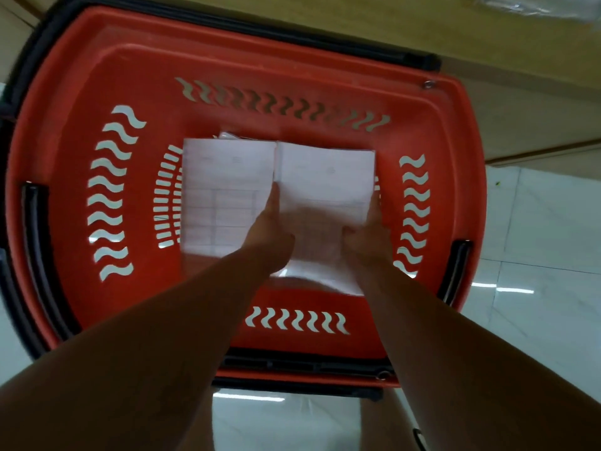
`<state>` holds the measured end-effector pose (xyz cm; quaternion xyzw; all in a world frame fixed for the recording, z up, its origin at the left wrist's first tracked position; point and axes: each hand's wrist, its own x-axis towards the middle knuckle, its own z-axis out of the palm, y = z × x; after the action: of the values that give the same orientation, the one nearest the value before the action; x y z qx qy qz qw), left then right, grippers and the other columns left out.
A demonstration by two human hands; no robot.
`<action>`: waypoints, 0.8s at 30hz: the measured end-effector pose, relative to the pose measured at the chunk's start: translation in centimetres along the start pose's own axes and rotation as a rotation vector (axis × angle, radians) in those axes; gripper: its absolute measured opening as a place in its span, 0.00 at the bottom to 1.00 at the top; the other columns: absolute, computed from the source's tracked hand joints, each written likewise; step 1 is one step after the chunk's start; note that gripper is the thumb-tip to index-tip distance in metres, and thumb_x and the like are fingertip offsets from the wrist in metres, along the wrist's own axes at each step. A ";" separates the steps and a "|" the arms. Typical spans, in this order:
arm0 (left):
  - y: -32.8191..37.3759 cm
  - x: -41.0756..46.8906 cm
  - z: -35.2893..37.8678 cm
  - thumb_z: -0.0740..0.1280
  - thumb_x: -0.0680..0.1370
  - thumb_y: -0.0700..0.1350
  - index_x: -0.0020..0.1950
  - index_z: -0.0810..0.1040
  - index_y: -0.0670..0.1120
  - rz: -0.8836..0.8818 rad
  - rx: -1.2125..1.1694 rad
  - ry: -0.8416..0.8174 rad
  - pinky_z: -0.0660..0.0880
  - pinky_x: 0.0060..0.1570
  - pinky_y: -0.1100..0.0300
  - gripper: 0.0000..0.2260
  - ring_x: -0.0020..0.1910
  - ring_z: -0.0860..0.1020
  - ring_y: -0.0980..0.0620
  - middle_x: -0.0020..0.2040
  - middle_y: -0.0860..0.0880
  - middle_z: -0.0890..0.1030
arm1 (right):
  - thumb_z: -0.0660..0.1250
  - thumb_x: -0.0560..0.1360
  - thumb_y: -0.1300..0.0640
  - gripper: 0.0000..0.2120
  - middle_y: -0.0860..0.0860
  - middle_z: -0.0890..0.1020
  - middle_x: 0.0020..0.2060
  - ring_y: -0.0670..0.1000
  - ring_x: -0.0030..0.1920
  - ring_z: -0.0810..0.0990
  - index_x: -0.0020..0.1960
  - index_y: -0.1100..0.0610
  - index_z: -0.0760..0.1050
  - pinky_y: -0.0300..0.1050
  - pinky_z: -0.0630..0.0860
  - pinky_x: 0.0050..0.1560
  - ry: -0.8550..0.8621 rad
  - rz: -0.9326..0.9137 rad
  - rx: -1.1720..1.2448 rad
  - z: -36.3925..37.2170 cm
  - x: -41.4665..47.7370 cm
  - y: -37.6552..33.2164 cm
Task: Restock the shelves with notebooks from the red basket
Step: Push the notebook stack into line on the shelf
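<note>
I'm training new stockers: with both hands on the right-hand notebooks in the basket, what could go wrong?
1. The left hand and right hand flank only the near end of the right notebook stack; lifted, the top notebooks could slide off.
2. The left fingers lie along the gap, so the left notebook stack may get dragged askew in the red basket.

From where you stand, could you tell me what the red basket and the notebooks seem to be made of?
The red basket looks like moulded plastic, semi-gloss, with wavy slots. The notebooks look like matte white paper with faint ruled tables.
</note>
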<state>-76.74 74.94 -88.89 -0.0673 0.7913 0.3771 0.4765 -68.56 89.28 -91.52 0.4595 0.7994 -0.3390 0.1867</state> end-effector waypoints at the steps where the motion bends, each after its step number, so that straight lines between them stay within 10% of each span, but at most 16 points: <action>1: -0.4 0.2 0.5 0.63 0.78 0.30 0.80 0.41 0.63 -0.001 0.021 0.025 0.79 0.59 0.49 0.45 0.66 0.75 0.42 0.74 0.44 0.68 | 0.68 0.78 0.53 0.45 0.52 0.63 0.79 0.60 0.74 0.70 0.82 0.44 0.38 0.60 0.74 0.68 -0.023 0.018 0.013 0.3 0.2 0.0; 8: -1.0 0.9 1.2 0.67 0.77 0.31 0.81 0.47 0.59 -0.048 -0.172 0.066 0.78 0.59 0.53 0.44 0.66 0.74 0.48 0.73 0.45 0.70 | 0.69 0.79 0.52 0.45 0.51 0.65 0.77 0.53 0.61 0.78 0.82 0.45 0.42 0.46 0.79 0.53 -0.062 0.123 0.089 0.8 1.9 -0.2; 13: -0.4 1.7 0.1 0.67 0.79 0.34 0.82 0.47 0.58 -0.099 -0.225 0.041 0.74 0.64 0.42 0.41 0.70 0.72 0.40 0.75 0.42 0.68 | 0.70 0.78 0.52 0.45 0.51 0.61 0.79 0.60 0.74 0.69 0.82 0.45 0.40 0.57 0.72 0.70 -0.099 0.128 0.128 0.7 2.7 -0.9; 24: -1.0 2.0 0.1 0.68 0.78 0.33 0.81 0.46 0.61 -0.052 -0.233 0.012 0.73 0.66 0.37 0.43 0.72 0.69 0.41 0.77 0.47 0.64 | 0.66 0.80 0.49 0.43 0.52 0.56 0.81 0.61 0.73 0.67 0.81 0.40 0.38 0.58 0.71 0.70 -0.121 0.082 0.108 0.7 2.6 -0.5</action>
<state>-77.28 74.75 -91.06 -0.1449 0.7430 0.4535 0.4704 -70.33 90.21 -93.37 0.4798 0.7479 -0.4007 0.2235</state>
